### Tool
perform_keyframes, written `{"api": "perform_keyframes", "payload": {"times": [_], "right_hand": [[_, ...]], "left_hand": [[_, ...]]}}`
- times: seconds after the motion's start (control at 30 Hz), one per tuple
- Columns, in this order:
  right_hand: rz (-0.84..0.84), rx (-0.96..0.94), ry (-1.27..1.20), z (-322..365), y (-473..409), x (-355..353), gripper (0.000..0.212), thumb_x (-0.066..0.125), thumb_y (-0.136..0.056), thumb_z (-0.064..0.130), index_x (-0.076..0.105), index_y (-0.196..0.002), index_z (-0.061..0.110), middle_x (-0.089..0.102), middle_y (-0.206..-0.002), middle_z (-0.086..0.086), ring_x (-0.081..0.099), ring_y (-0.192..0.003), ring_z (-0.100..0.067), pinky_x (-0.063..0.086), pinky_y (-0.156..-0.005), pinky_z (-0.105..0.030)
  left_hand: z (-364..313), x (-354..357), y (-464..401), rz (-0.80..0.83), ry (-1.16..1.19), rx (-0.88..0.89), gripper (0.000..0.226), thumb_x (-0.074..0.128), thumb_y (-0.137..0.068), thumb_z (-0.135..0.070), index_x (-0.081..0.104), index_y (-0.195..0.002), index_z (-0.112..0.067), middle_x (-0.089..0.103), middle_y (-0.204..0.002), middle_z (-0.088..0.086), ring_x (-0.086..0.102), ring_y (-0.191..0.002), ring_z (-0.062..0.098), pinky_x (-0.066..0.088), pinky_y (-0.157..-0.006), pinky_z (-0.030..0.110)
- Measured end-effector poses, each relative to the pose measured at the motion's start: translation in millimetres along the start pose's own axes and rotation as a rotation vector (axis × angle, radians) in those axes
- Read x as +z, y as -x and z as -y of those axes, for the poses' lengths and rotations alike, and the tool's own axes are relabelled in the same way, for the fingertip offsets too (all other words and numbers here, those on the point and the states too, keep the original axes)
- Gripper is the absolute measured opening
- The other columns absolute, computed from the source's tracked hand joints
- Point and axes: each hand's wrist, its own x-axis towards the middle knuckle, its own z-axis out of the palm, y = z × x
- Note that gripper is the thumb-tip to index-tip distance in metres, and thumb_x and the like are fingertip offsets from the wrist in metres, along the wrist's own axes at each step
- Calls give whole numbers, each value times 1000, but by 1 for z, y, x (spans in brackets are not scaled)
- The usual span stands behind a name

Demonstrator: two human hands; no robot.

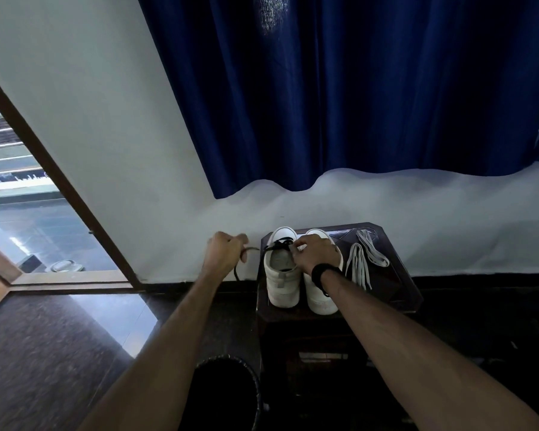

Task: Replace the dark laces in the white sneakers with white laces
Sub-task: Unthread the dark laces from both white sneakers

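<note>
Two white sneakers stand side by side on a dark stool (399, 293), heels toward me. The left sneaker (282, 275) still carries a dark lace (279, 244) across its front. My left hand (226, 251) is off the stool's left side and grips a free end of that dark lace, which trails down from the fist. My right hand (316, 253) lies over the right sneaker (319, 298), its fingers pinching the lace at the left sneaker's eyelets. A pair of white laces (363, 259) lies loose on the stool to the right of the shoes.
The stool stands against a pale wall under a dark blue curtain (355, 88). A dark round bin (227, 393) sits on the floor near my left forearm. An open doorway (28, 213) with a brown frame is at the left. The floor is dark and glossy.
</note>
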Motion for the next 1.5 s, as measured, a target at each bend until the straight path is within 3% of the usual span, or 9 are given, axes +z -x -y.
{"api": "perform_keyframes", "payload": {"times": [0.13, 0.2, 0.33, 0.5, 0.7, 1.0, 1.17, 1.3, 1.5], "right_hand": [[26, -32, 41, 1, 1, -3, 23, 60, -88, 40, 70, -108, 33, 66, -116, 3, 58, -115, -23, 43, -97, -34], [39, -94, 110, 3, 1, -3, 26, 58, -89, 37, 67, -113, 35, 65, -117, -1, 57, -115, -26, 45, -95, -36], [-32, -462, 347, 15, -7, -3, 31, 56, -89, 29, 66, -117, 35, 56, -113, -3, 46, -112, -29, 41, -91, -39], [73, -598, 398, 27, -20, 2, 21, 56, -90, 38, 73, -102, 39, 67, -101, 4, 47, -102, -25, 37, -86, -37], [-37, -674, 475, 21, -27, 7, 21, 53, -90, 27, 71, -97, 20, 68, -101, 0, 49, -106, -23, 37, -93, -38], [-117, -877, 470, 16, -26, 13, 12, 60, -84, 28, 69, -86, 21, 71, -84, 0, 56, -90, -24, 41, -81, -39], [-128, -436, -72, 15, -29, 0, 6, 53, -87, 22, 50, -87, 16, 62, -74, -3, 57, -73, -22, 46, -66, -35], [113, -139, -757, 23, -38, -25, 6, 55, -95, 11, 54, -91, 14, 69, -70, -6, 60, -58, -21, 48, -58, -30], [473, -251, -581, 6, -48, -70, 18, 66, -81, -4, 68, -93, 9, 70, -86, -24, 59, -64, -15, 46, -56, -20]], "left_hand": [[13, 13, 1, 61, -580, -42, 22, 62, -77, -34, 76, -86, -19, 74, -90, 3, 68, -86, 25, 54, -86, 36], [9, 24, 3, -13, -525, 62, 30, 67, -82, -39, 72, -108, -25, 71, -107, 1, 66, -98, 24, 54, -88, 36], [0, 49, 0, 66, -485, 143, 28, 68, -81, -27, 72, -108, -23, 70, -104, 2, 67, -94, 25, 56, -74, 35], [4, 63, 5, -53, -538, 141, 12, 60, -80, -21, 71, -85, -18, 67, -79, 3, 64, -74, 27, 45, -57, 29], [27, 80, 13, -301, -548, 260, 22, 54, -91, -32, 73, -91, -21, 70, -91, -2, 62, -92, 21, 32, -82, 36], [26, 91, 17, -347, -571, 314, 16, 60, -91, -24, 63, -107, -24, 71, -92, -5, 62, -92, 16, 29, -88, 35], [18, 88, 19, -302, -628, 279, 25, 59, -89, -24, 55, -114, -27, 70, -95, -5, 63, -93, 17, 27, -88, 35], [17, 88, 21, -310, -636, 241, 28, 63, -84, -22, 54, -111, -27, 70, -93, -5, 64, -91, 19, 28, -87, 37], [21, 80, 6, -159, -479, 240, 45, 66, -74, -23, 61, -118, -28, 72, -91, -4, 66, -92, 21, 41, -90, 35]]}}
